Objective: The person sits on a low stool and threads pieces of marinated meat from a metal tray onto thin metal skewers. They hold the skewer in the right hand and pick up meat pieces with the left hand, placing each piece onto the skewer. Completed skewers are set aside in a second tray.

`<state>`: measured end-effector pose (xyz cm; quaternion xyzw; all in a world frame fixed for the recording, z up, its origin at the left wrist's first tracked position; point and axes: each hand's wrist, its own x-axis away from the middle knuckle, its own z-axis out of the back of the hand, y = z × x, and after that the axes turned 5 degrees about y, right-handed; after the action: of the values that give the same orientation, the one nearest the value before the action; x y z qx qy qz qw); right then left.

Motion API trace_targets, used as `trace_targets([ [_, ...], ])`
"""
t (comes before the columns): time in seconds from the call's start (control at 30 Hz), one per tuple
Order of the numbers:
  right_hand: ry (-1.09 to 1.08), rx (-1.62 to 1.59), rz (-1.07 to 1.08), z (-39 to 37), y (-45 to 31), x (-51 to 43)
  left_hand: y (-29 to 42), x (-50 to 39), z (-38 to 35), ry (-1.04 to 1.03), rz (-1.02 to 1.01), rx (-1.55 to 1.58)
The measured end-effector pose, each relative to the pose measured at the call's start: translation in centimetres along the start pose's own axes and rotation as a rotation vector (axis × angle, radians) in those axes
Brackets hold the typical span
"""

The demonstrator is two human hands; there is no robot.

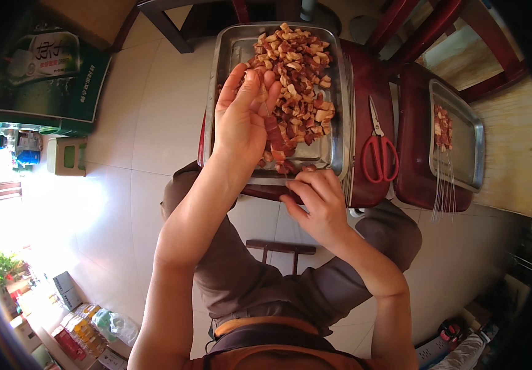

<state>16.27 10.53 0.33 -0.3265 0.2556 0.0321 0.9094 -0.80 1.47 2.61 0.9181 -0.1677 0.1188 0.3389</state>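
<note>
A metal tray (pixel 344 111) heaped with raw meat chunks (pixel 303 69) lies before me. Over its left side, my left hand (pixel 247 101) pinches a pale piece of meat (pixel 261 95) between thumb and fingers. A thin metal skewer (pixel 266 108) shows just below that piece, and red meat chunks (pixel 274 134) line up along it towards me. At the tray's near rim, my right hand (pixel 316 199) has its fingers curled around the skewer's lower end, which is mostly hidden.
Loose metal skewers (pixel 350 138) lie along the tray's right edge. Red-handled scissors (pixel 379 152) rest on the dark red chair seat (pixel 372 194). On a second chair at right, another metal tray (pixel 467 138) holds several meat skewers (pixel 443 129), their bare ends overhanging. A green stool (pixel 67 157) stands left.
</note>
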Motion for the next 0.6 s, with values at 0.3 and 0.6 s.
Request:
trace_targets([
  [0.3,0.101,-0.189,-0.335,2.0,1.2,0.4,1.8,0.5,0.5,-0.246,0.037,-0.009],
  [0.6,0.138,-0.204,-0.326,2.0,1.1,1.0,1.3,1.5,-0.1,-0.302,0.036,-0.073],
])
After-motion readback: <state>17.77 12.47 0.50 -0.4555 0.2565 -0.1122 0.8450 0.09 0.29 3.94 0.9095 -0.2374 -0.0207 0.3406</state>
